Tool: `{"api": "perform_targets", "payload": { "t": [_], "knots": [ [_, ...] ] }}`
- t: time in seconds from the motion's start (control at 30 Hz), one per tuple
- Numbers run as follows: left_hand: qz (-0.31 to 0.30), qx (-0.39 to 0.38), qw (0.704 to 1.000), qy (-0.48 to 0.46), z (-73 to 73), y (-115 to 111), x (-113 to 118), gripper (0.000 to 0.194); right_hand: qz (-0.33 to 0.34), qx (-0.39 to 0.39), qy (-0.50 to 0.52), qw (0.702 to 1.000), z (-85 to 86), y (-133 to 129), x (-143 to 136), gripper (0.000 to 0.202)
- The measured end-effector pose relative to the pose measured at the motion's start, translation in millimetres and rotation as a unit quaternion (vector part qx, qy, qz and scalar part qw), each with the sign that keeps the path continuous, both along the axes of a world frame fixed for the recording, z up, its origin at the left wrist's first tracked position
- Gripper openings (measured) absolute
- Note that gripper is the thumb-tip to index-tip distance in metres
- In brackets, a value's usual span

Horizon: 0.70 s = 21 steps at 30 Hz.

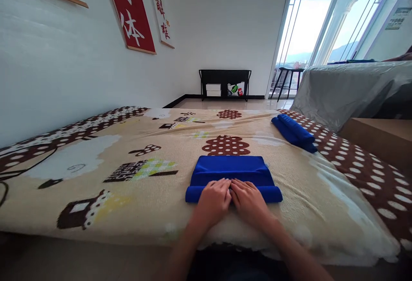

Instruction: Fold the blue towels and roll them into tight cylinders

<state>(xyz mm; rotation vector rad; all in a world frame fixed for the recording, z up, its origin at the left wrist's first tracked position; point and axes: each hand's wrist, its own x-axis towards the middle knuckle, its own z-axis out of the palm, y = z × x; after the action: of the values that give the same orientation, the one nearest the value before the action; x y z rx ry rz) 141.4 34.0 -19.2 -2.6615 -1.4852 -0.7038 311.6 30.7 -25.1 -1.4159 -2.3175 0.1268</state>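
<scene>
A blue cloth (232, 163) lies on the bed in front of me, its near edge rolled into a thick tube and its far part flat. My left hand (214, 194) rests over the middle of the roll, fingers together and curled over it. Right beside it, my right hand (247, 196) presses on the same roll, and the fingertips of both hands nearly meet. What lies under my palms is hidden. Farther off to the right is a second blue cloth (294, 132), folded into a narrow bundle.
A cream patterned blanket (135, 203) with a brown dotted border covers the bed. On the right stand a cardboard box (380, 143) and furniture under a plastic sheet (347, 87). A black rack (225, 77) and a stool (289, 72) are by the far wall and window.
</scene>
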Motion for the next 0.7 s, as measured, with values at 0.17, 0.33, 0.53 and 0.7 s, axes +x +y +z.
{"api": "perform_targets", "payload": {
  "t": [0.17, 0.33, 0.53, 0.7],
  "knots": [
    [0.140, -0.054, 0.989, -0.006, -8.9, 14, -38, 0.040, -0.143, -0.027, -0.010, 0.989, -6.8, 20, 42, 0.046],
    [0.219, -0.017, 0.976, 0.014, -5.4, 6, -64, 0.040, -0.199, 0.015, -0.038, 0.979, -9.9, 14, 75, 0.039],
    [0.067, -0.121, 0.990, 0.021, 10.6, 11, 15, 0.046, -0.064, -0.053, -0.018, 0.996, 4.8, 13, 5, 0.041],
    [0.124, -0.151, 0.980, 0.032, 5.3, 32, -2, 0.049, -0.120, -0.087, -0.037, 0.988, 6.4, 38, 23, 0.045]
  ]
}}
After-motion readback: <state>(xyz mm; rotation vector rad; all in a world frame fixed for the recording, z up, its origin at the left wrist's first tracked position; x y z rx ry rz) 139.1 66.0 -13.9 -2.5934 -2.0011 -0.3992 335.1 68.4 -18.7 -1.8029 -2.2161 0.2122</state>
